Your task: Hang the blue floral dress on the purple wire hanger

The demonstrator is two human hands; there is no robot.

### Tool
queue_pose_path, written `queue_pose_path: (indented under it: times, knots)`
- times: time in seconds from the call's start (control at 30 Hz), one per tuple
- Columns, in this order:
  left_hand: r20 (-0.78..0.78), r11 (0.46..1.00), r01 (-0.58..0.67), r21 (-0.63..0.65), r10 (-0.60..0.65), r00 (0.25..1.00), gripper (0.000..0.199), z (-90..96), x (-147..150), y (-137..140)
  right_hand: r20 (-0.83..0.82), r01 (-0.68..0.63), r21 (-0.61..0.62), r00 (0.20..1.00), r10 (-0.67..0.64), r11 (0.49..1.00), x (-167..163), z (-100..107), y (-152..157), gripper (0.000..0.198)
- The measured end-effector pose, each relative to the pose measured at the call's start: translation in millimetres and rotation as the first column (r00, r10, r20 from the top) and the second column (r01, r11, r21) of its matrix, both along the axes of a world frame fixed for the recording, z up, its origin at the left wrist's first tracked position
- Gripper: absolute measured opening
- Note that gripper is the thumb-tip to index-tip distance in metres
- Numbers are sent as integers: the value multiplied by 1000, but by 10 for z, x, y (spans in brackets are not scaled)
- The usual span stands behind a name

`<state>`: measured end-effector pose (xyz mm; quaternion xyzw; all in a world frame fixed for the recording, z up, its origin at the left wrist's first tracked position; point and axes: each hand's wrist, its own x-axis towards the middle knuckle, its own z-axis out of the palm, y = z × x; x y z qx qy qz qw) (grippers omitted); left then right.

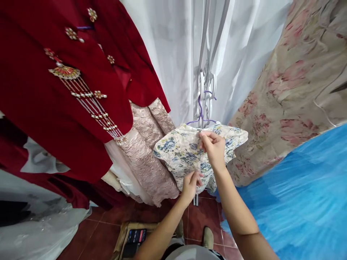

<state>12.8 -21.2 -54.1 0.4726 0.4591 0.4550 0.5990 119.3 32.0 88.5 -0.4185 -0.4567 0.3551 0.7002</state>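
A white short-sleeved top with blue and yellow flowers (pixel 176 151) hangs on a purple wire hanger (pixel 201 110). A seam, perhaps a zipper, runs down its middle. My right hand (pixel 213 146) is closed in a pinch at the upper part of this seam, just below the neckline; whatever small part lies between the fingertips is hidden. Lower down, my left hand (pixel 191 184) pinches the cloth beside the seam near the hem. The hanger's hook rests among white rings (pixel 202 81) and hanging straps.
Red velvet garments (pixel 89 137) with beaded ornaments and a pink brocade dress (pixel 151 162) hang at the left. A floral curtain-like cloth (pixel 287 90) and blue tulle (pixel 303 195) are at the right. Below, a cardboard box (pixel 121 238) stands on the red tiled floor (pixel 197 220).
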Motion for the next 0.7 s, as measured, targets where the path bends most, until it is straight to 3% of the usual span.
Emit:
queue_pose_path:
  times: [0.03, 0.1, 0.17, 0.23, 0.3, 0.33, 0.5, 0.6, 0.7]
  knots:
    - [-52, 972, -14, 234, 26, 998, 42, 260, -71, 33, 8, -13, -19, 1000, 13, 1000, 21, -41, -23, 31]
    - [-186, 842, 19, 540, 97, 978, 42, 816, -190, 175, 4, -39, -40, 999, 39, 998, 53, -111, -64, 33]
    - [-380, 719, 139, 681, 184, 906, 46, 1289, -254, 393, -3, -45, -34, 999, 45, 998, 74, -147, -92, 34]
    - [-556, 634, 281, 721, 288, 780, 36, 1572, -254, 614, 10, -31, -19, 999, 31, 999, 93, -144, -99, 35]
    - [-624, 571, 360, 738, 375, 685, 25, 1668, -205, 767, 34, -11, -6, 999, 11, 1000, 112, -123, -79, 36]
    - [-618, 541, 368, 756, 405, 674, 24, 1669, -171, 809, 48, -6, 1, 999, 6, 1000, 119, -114, -60, 36]
    - [-385, 436, 179, 882, 447, 807, 27, 1673, -137, 837, 114, 10, 2, 993, -10, 1000, 85, -256, 11, 33]
    - [-247, 454, 19, 891, 450, 858, 29, 1768, -403, 909, 150, -32, -109, 988, 48, 994, 63, -545, -101, 34]
    - [-201, 496, -80, 865, 488, 850, 28, 1786, -904, 1084, 185, -89, -243, 973, 136, 966, 83, -894, -331, 35]
